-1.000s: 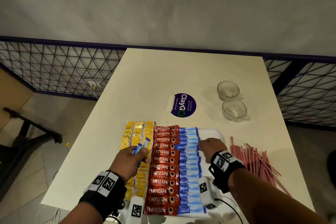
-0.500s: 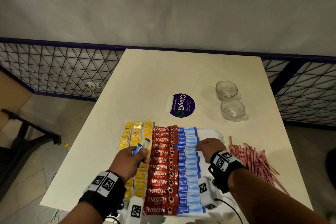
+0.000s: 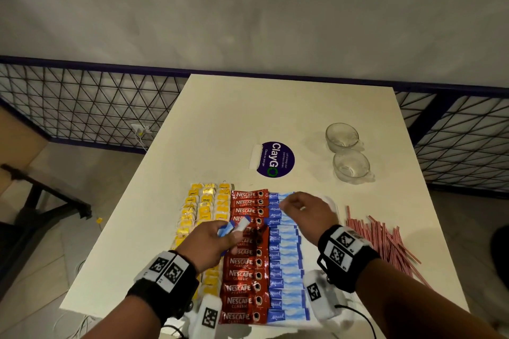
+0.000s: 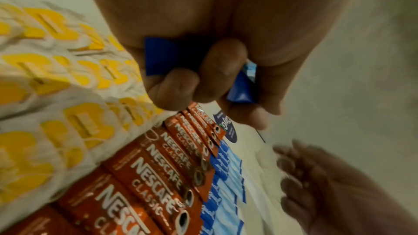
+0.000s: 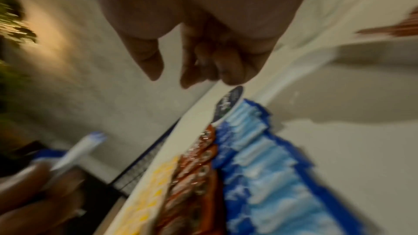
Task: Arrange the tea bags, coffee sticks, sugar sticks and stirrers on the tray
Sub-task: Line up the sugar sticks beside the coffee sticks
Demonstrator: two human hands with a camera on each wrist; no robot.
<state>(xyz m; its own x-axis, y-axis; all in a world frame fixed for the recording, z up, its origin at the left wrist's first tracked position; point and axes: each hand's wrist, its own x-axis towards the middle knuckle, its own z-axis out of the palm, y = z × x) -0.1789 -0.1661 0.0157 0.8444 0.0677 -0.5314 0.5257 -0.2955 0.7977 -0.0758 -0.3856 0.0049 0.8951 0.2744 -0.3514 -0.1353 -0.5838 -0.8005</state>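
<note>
On the white tray (image 3: 333,202) lie three columns: yellow tea bags (image 3: 205,206), red Nescafe coffee sticks (image 3: 246,275) and blue sugar sticks (image 3: 286,267). My left hand (image 3: 212,241) hovers over the coffee column and grips a few blue sugar sticks (image 3: 232,228); the left wrist view shows the fingers (image 4: 210,78) curled round them (image 4: 158,56). My right hand (image 3: 304,209) hangs above the far end of the sugar column. Its fingers (image 5: 228,67) are loosely curled and hold nothing. The red stirrers (image 3: 385,239) lie in a loose pile on the table, right of the tray.
Two glass cups (image 3: 341,136) (image 3: 351,165) stand at the back right of the white table (image 3: 248,113). A round purple ClayGo sticker (image 3: 275,159) lies beyond the tray. A black mesh railing (image 3: 82,107) runs behind the table. The table's left edge is close to the tea bags.
My left hand has moved right, from over the tea bags to over the coffee sticks, still gripping sugar sticks. My right hand has lifted off the sugar column and moved towards its far end.
</note>
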